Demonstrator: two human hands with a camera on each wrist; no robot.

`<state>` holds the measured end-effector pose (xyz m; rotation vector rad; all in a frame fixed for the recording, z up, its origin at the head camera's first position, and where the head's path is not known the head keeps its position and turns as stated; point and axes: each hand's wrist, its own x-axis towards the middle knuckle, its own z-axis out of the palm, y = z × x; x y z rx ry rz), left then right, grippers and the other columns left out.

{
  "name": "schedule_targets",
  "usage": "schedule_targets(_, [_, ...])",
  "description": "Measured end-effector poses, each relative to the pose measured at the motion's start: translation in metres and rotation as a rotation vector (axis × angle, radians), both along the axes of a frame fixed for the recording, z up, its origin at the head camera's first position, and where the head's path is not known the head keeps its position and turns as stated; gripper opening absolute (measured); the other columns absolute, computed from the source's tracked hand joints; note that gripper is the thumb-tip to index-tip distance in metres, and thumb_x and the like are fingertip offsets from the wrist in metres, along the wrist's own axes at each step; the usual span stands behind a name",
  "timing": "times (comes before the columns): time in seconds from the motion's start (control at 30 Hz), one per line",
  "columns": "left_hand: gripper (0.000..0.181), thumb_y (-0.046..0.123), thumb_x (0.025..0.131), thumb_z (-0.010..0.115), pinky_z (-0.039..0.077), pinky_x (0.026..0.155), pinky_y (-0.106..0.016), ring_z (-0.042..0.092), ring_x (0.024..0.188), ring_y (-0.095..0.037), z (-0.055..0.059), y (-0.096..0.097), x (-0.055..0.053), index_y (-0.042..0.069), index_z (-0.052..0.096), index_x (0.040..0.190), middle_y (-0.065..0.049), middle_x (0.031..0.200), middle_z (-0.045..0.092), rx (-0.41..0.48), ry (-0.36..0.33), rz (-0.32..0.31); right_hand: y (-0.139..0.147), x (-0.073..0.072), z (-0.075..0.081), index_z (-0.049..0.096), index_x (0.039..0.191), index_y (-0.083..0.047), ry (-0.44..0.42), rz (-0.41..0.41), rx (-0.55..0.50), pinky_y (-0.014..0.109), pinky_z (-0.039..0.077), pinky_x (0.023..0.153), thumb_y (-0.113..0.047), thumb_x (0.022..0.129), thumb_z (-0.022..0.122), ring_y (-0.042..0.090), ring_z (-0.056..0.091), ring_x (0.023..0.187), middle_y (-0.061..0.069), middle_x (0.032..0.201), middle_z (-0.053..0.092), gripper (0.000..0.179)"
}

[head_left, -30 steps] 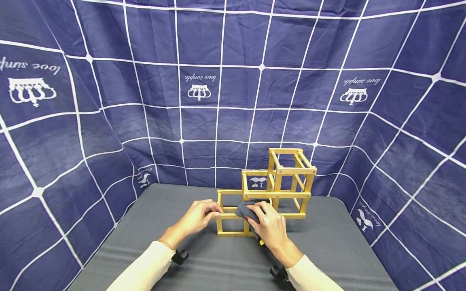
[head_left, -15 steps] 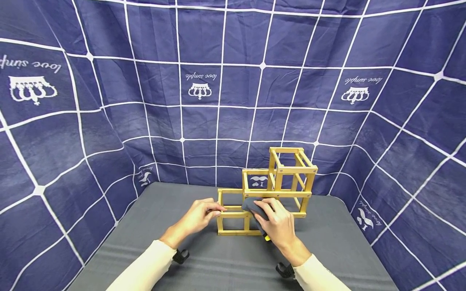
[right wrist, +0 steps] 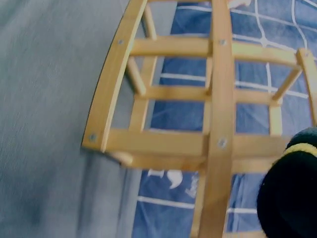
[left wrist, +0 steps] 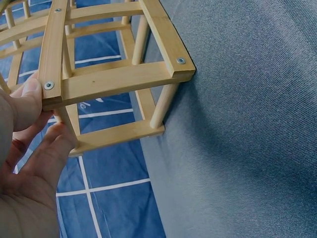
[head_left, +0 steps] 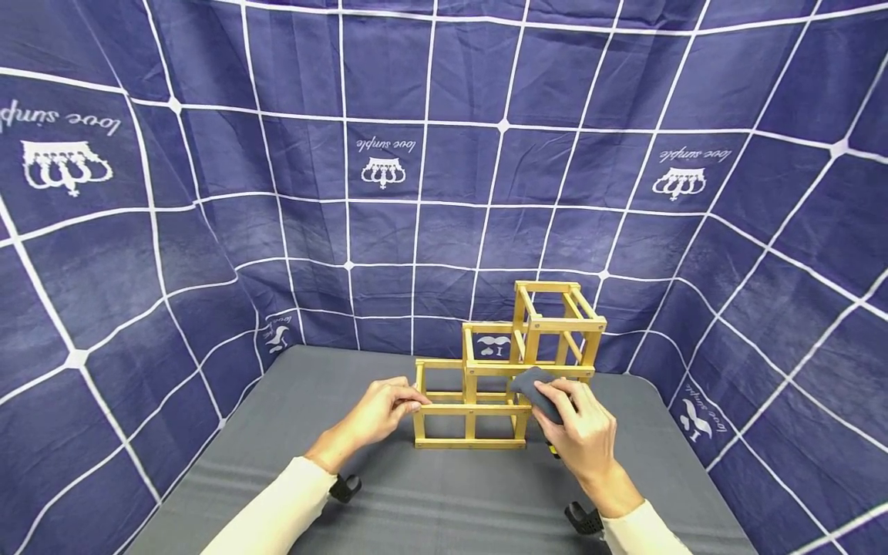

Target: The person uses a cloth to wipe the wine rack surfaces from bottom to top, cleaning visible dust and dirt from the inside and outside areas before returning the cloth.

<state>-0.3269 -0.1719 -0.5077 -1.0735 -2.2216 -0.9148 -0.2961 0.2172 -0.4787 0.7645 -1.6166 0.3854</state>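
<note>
A stepped rack of pale wooden slats and dowels (head_left: 472,410) stands on the grey surface, its tallest cube at the right. My left hand (head_left: 381,408) grips its near left corner; in the left wrist view the thumb (left wrist: 28,101) lies against the screwed slat and the fingers reach round the dowel below. My right hand (head_left: 583,424) pinches a dark grey, cloth-like piece (head_left: 533,388) with a black and yellow end, against the rack's front at the middle rail. In the right wrist view, that dark end with its yellow band (right wrist: 301,148) is beside the slats.
Grey fabric (head_left: 333,509) covers the tabletop under the rack. A blue curtain with white grid lines (head_left: 388,239) rises behind and on both sides. Black straps (head_left: 583,518) sit at both wrists.
My right hand has moved rightward along the rack's front with the grey cloth, uncovering the lower middle part of the frame. The left hand keeps its hold on the corner.
</note>
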Motion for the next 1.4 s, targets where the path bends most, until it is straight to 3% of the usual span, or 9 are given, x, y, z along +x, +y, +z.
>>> schedule_targets(0.1, [0.016,0.002,0.101,0.085,0.044,0.064,-0.015,0.049,0.072,0.002,0.006,0.002,0.006,0.014,0.092,0.110,0.003,0.081,0.064,-0.053,-0.069,0.060,0.007,-0.004,-0.003,0.088,0.119,-0.006,-0.041,-0.033,0.048,0.050,0.062,0.065,-0.021,0.103,0.080,0.032,0.076,0.080,0.012,0.103,0.080,0.023])
schedule_targets(0.23, [0.015,0.002,0.102,0.085,0.045,0.067,-0.015,0.048,0.075,0.004,0.006,0.002,0.009,0.013,0.092,0.111,0.002,0.083,0.066,-0.072,-0.118,0.080,0.011,-0.006,-0.013,0.087,0.122,-0.009,-0.152,-0.104,0.098,0.049,0.064,0.064,-0.016,0.087,0.092,0.029,0.076,0.083,0.009,0.107,0.080,0.036])
schedule_targets(0.4, [0.016,0.001,0.100,0.085,0.048,0.067,-0.017,0.050,0.076,0.003,0.007,0.002,0.008,0.012,0.091,0.109,0.002,0.084,0.067,-0.063,-0.065,0.067,0.012,-0.005,-0.022,0.088,0.119,-0.012,-0.253,-0.168,0.119,0.045,0.063,0.058,-0.016,0.078,0.106,0.026,0.078,0.085,0.005,0.104,0.077,0.044])
schedule_targets(0.57, [0.016,0.000,0.099,0.086,0.049,0.067,-0.018,0.051,0.076,0.002,0.008,0.002,0.008,0.012,0.091,0.108,0.002,0.084,0.068,-0.054,-0.038,0.070,0.011,-0.005,-0.029,0.090,0.109,-0.013,-0.309,-0.178,0.132,0.040,0.060,0.051,-0.014,0.070,0.112,0.022,0.077,0.081,0.002,0.101,0.075,0.045])
schedule_targets(0.9, [0.016,0.000,0.100,0.086,0.048,0.068,-0.018,0.051,0.076,0.001,0.007,0.004,0.008,0.011,0.092,0.109,0.001,0.084,0.067,-0.076,-0.070,0.078,0.011,-0.004,-0.034,0.088,0.107,-0.014,-0.346,-0.190,0.094,0.039,0.061,0.051,-0.014,0.068,0.113,0.019,0.076,0.077,0.000,0.098,0.074,0.047])
schedule_targets(1.03, [0.016,0.001,0.100,0.086,0.049,0.069,-0.018,0.051,0.076,0.001,0.006,0.004,0.008,0.012,0.092,0.110,0.001,0.085,0.068,-0.086,-0.070,0.094,0.008,-0.006,-0.030,0.088,0.111,-0.013,-0.316,-0.162,0.039,0.044,0.065,0.058,-0.012,0.070,0.111,0.024,0.081,0.083,0.002,0.099,0.076,0.047])
schedule_targets(1.23, [0.015,0.005,0.103,0.085,0.051,0.070,-0.019,0.051,0.078,0.004,0.006,0.005,0.008,0.015,0.092,0.112,0.003,0.088,0.070,-0.099,-0.122,0.115,0.004,-0.007,-0.020,0.087,0.117,-0.013,-0.312,-0.120,-0.033,0.052,0.068,0.074,-0.013,0.078,0.106,0.027,0.081,0.090,0.005,0.102,0.077,0.043])
schedule_targets(1.4, [0.015,0.006,0.103,0.085,0.050,0.071,-0.019,0.051,0.078,0.002,0.007,0.004,0.007,0.016,0.092,0.111,0.002,0.088,0.070,-0.101,-0.129,0.122,0.003,-0.006,-0.018,0.087,0.116,-0.012,-0.297,-0.103,-0.036,0.052,0.067,0.074,-0.013,0.077,0.105,0.027,0.081,0.089,0.006,0.102,0.077,0.043])
